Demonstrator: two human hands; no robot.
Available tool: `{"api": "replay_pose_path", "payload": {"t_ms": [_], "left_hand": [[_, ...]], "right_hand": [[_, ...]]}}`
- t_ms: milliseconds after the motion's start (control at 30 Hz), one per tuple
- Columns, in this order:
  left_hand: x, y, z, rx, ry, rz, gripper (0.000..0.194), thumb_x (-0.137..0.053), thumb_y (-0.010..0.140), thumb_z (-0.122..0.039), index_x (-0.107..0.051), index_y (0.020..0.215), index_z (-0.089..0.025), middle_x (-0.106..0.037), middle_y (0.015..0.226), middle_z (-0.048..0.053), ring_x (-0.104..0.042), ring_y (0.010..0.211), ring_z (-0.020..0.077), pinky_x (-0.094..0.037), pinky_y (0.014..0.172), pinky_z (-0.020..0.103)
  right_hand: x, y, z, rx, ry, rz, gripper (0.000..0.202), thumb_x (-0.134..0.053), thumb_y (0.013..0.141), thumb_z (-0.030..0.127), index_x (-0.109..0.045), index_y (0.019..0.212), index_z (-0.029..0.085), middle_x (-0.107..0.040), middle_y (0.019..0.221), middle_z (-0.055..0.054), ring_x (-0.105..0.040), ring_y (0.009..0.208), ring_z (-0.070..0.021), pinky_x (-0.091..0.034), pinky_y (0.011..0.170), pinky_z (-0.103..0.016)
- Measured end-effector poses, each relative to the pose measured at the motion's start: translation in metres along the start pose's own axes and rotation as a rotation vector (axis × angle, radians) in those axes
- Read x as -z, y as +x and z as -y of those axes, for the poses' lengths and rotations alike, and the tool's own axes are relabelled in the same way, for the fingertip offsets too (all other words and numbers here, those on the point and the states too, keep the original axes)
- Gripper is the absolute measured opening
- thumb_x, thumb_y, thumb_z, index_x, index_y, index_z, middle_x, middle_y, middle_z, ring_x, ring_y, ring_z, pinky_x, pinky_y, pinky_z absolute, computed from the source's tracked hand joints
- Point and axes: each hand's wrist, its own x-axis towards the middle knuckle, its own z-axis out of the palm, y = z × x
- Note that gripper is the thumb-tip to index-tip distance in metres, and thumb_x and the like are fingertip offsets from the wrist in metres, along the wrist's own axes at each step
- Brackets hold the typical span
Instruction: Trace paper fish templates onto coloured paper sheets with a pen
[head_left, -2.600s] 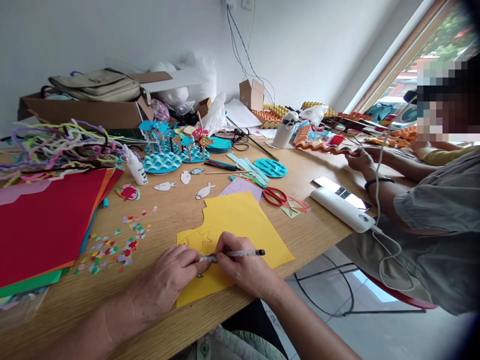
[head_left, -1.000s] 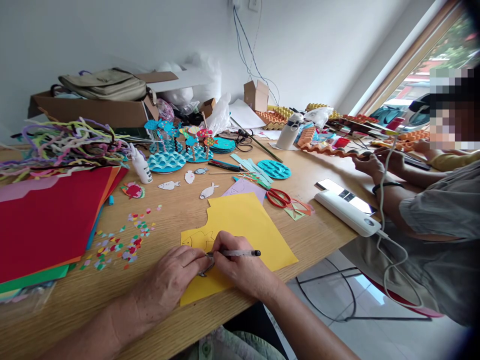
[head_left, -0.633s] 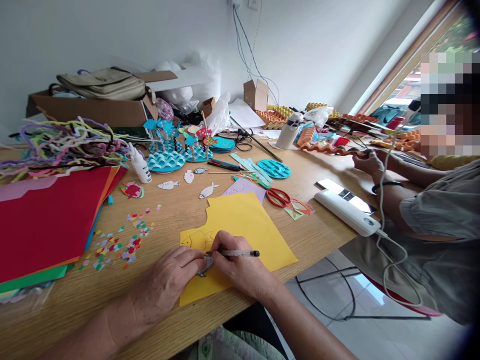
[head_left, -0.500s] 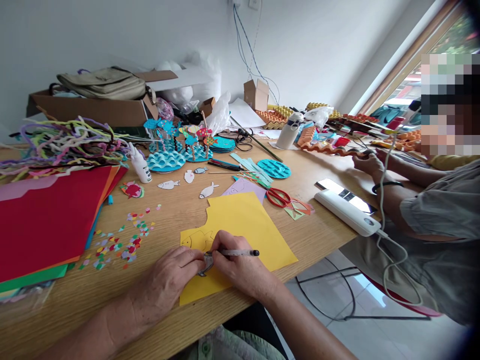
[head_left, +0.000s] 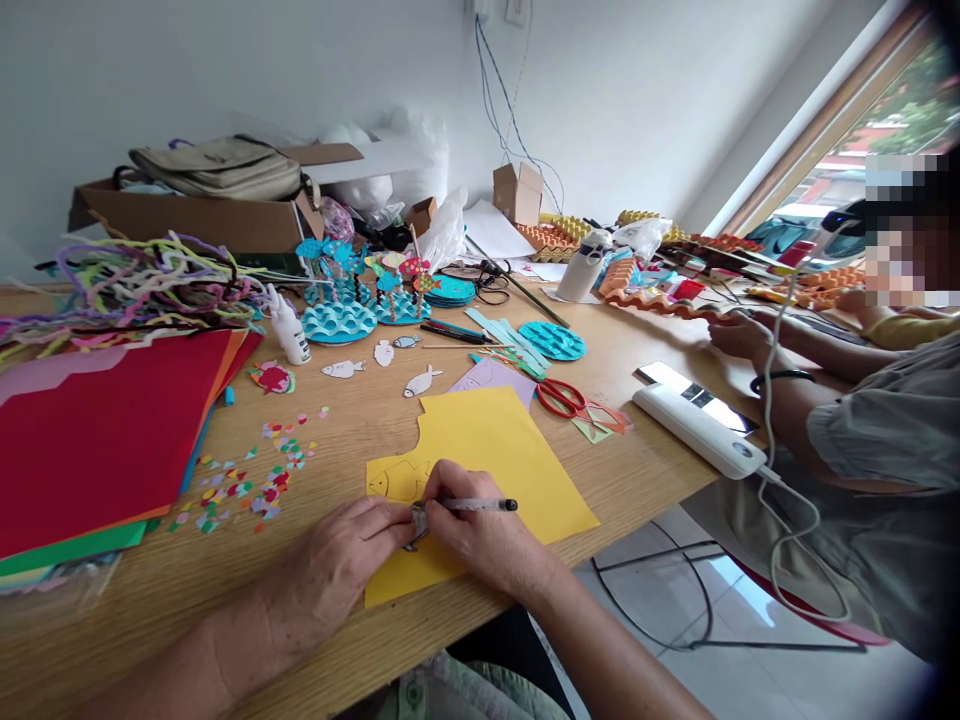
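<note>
My right hand [head_left: 472,530] is closed around a pen [head_left: 480,505], its tip end hidden by the fingers, low over a sheet of yellow paper [head_left: 517,450]. Beneath the fingertips of my left hand [head_left: 341,550], which are pressed together, lies a small grey paper fish cutout [head_left: 415,530], held against the sheet and partly covered by both hands. A pencil-like fish outline [head_left: 397,480] shows on the yellow paper just above. Several pale paper fish [head_left: 422,381] lie farther back.
Red scissors [head_left: 561,398] lie right of the yellow sheet. Coloured paper [head_left: 105,440], confetti scraps [head_left: 255,480] and a glue bottle [head_left: 289,328] are at left. Blue egg-tray bases [head_left: 337,322] stand behind. A white device [head_left: 697,432] and another person's arm [head_left: 795,375] are at right.
The view has shifted slightly, so the table's things sit a little farther right. My hands keep nearly the same pose over the yellow paper.
</note>
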Motion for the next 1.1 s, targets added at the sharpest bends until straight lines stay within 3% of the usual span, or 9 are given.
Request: {"api": "replay_pose_path", "payload": {"t_ms": [400,767,1100], "left_hand": [[-0.001,-0.007,-0.003,0.071,0.041,0.103,0.047,-0.036,0.085,-0.001,-0.052,0.123,-0.023,-0.062,0.107,0.003,-0.059,0.096,0.0182,-0.052,0.085,0.031],[-0.003,-0.012,-0.010,-0.036,0.251,-0.080,0.048,-0.026,0.086,0.002,-0.055,0.118,-0.019,-0.065,0.107,0.003,-0.059,0.096,0.0162,-0.051,0.086,0.028],[-0.002,-0.014,-0.013,-0.025,0.258,-0.063,0.050,-0.027,0.088,0.000,-0.048,0.128,-0.020,-0.064,0.111,0.002,-0.058,0.096,0.0174,-0.050,0.086,0.030]], "right_hand": [[-0.001,0.001,0.001,0.006,0.053,0.047,0.014,-0.047,0.071,0.004,-0.048,0.069,0.018,-0.050,0.056,0.005,-0.043,0.050,-0.0089,-0.031,0.049,-0.018],[0.001,0.003,0.002,0.032,0.014,0.069,0.016,-0.047,0.070,0.002,-0.048,0.068,0.019,-0.047,0.056,0.007,-0.039,0.049,-0.0079,-0.030,0.050,-0.017],[0.000,0.004,0.006,0.009,0.039,0.105,0.017,-0.047,0.071,0.002,-0.048,0.067,0.018,-0.049,0.056,0.006,-0.040,0.049,-0.0079,-0.031,0.049,-0.017]]}}
